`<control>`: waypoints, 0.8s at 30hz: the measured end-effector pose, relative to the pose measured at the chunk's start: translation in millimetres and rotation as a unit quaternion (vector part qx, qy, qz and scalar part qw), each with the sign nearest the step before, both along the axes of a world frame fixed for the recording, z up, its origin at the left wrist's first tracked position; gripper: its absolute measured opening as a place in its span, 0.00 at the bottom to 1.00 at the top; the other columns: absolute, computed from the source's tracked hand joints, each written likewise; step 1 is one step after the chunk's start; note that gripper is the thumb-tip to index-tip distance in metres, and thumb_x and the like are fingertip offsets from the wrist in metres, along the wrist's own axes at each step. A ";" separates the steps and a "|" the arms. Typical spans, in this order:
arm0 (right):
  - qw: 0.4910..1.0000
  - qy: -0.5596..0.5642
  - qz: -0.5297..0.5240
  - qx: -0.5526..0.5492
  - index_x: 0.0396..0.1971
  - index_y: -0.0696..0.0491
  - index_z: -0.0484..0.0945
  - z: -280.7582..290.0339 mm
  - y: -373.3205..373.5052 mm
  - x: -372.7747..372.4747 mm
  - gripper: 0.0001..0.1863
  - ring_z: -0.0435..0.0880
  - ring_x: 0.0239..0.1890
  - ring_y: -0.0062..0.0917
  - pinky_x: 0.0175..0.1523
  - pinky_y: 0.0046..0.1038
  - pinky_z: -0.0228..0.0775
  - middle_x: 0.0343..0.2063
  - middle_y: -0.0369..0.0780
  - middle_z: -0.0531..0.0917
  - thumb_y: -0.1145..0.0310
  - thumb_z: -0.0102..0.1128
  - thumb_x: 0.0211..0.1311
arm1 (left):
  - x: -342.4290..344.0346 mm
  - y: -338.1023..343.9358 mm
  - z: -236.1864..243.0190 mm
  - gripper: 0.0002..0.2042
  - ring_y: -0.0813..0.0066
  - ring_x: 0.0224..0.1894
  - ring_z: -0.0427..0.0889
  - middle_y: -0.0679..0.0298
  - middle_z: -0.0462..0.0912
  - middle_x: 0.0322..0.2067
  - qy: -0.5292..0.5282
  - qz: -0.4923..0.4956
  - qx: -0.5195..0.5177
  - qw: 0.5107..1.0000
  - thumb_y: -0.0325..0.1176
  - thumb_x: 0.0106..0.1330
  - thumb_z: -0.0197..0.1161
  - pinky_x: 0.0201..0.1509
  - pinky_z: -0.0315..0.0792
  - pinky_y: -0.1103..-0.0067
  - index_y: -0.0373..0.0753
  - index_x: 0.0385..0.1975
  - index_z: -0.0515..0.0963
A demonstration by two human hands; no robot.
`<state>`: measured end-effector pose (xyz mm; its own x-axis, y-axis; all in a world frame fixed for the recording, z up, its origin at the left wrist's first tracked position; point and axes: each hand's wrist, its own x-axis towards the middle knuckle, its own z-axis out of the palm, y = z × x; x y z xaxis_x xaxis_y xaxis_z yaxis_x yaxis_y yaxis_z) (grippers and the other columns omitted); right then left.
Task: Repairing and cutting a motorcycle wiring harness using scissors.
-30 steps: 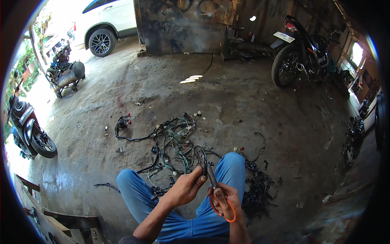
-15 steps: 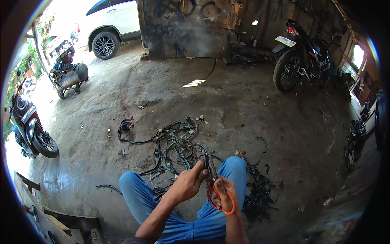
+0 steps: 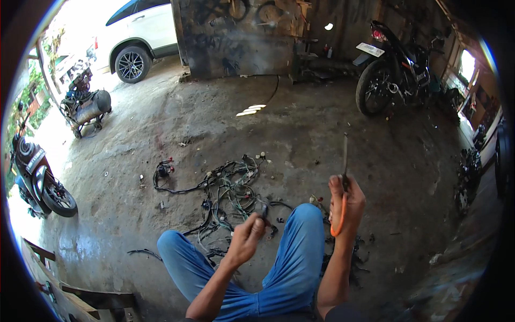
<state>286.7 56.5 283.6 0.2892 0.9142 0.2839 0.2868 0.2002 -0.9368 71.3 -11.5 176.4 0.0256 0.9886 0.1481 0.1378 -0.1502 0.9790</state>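
Observation:
A tangled wiring harness [image 3: 236,189] of black, green and white wires with pale connectors lies on the floor in front of my knees. My left hand [image 3: 247,240] is closed over its near end, just above the gap between my legs. Beyond my right knee, my right hand [image 3: 348,206] grips a pair of scissors [image 3: 345,153] with orange handles. Their narrow blades point up and away, apart from the wires. A small black connector [image 3: 272,232] sits beside my left hand. What lies inside my left fist is mostly hidden.
Dark scraps [image 3: 360,258] lie partly behind my right forearm. A short black wire piece [image 3: 145,252] is left of my knee. Farther off stand a motorcycle [image 3: 399,70], a scooter [image 3: 43,172], an air compressor [image 3: 88,104] and a white car [image 3: 145,35]. A wooden frame [image 3: 96,295] is at lower left.
My right hand has swung right and forward with the scissors, away from the wires. My left hand has drawn slightly down and left, still on the harness. The view has shifted slightly.

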 end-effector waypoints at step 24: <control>0.970 -0.171 0.043 -0.165 0.46 0.54 0.83 -394.5 -104.0 120.6 0.16 0.83 0.41 0.47 0.44 0.41 0.75 0.40 0.49 0.83 0.62 0.57 0.66 | -10.1 6.1 9.4 0.19 0.79 0.22 0.80 0.60 0.86 0.24 0.000 0.109 -0.054 0.993 0.36 0.80 0.45 0.29 0.74 0.80 0.28 0.45 0.81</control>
